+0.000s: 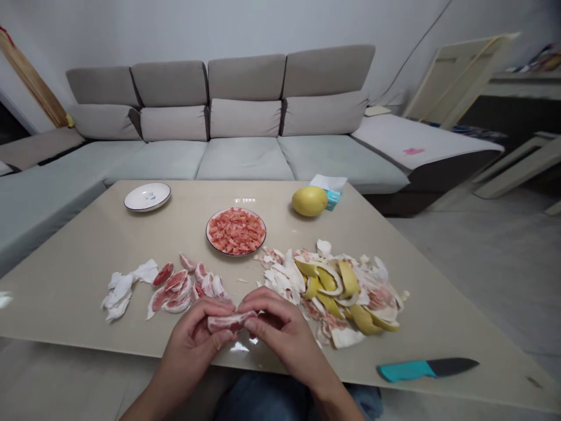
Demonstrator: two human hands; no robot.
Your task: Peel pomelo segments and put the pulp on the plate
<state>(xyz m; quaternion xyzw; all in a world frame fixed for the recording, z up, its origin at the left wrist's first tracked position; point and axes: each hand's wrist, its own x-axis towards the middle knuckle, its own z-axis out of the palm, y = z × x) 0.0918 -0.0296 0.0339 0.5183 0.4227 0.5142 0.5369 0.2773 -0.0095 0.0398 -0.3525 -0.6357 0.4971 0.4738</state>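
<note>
Between my two hands, over the table's front edge, is a pomelo segment (231,322) with pinkish flesh and white membrane. My left hand (197,330) is closed on its left end, thumb below and fingers behind. My right hand (278,321) pinches the right end with thumb and fingers. Just beyond my left hand lie several unpeeled pomelo segments (177,286). To the right of my right hand spreads a heap of yellow peel (348,280), white pith and membrane scraps. A plate (207,234) piled with pink pomelo flesh pieces (236,231) stands farther back.
A whole yellow pomelo (309,201) sits at the back right, beside a tissue pack (333,199). A white plate (148,197) is at the back left; crumpled tissue (120,295) lies left. A knife (407,370) with a teal handle rests near the front right edge.
</note>
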